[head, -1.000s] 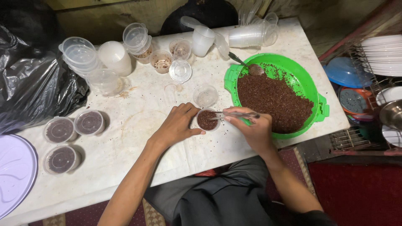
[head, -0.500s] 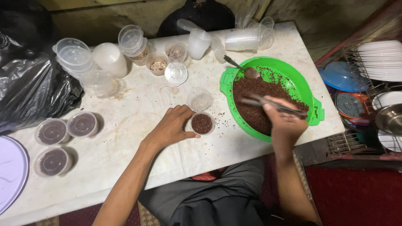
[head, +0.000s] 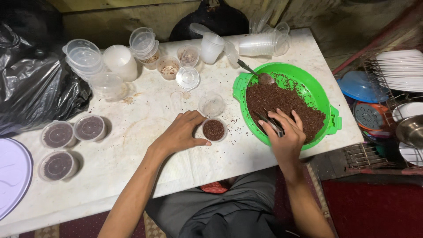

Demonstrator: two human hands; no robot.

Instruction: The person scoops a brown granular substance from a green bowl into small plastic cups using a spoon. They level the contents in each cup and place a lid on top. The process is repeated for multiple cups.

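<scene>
Two hands are at work on the white table (head: 132,145), and I describe them as I see them from the head camera. My left hand (head: 183,132) lies flat on the table with the fingers loosely curled around the small round cup (head: 214,129); thumb and fingertips touch its left wall, but they do not close around it. This cup stands near the table's front edge, just beside the green bowl (head: 324,94), and it is filled almost to the rim with a dark reddish-brown, grainy mix. It has no lid on it. Some grains are spilled on the table around it.

My right hand (head: 285,134) is over the front part of the green bowl and is clamped on a thin metal utensil (head: 273,123); I cannot tell exactly which kind, its tip goes down into the brown grains (head: 282,103). The same grainy mass fills the middle of the bowl, and a metal spoon (head: 257,75) rests at the bowl's far rim.

Behind the filled cup stands one empty clear cup (head: 212,105). At the left side three closed cups (head: 66,141) with the same dark filling stand together, near a black plastic bag (head: 31,88). Stacks of clear containers (head: 88,57) stand along the far edge.
</scene>
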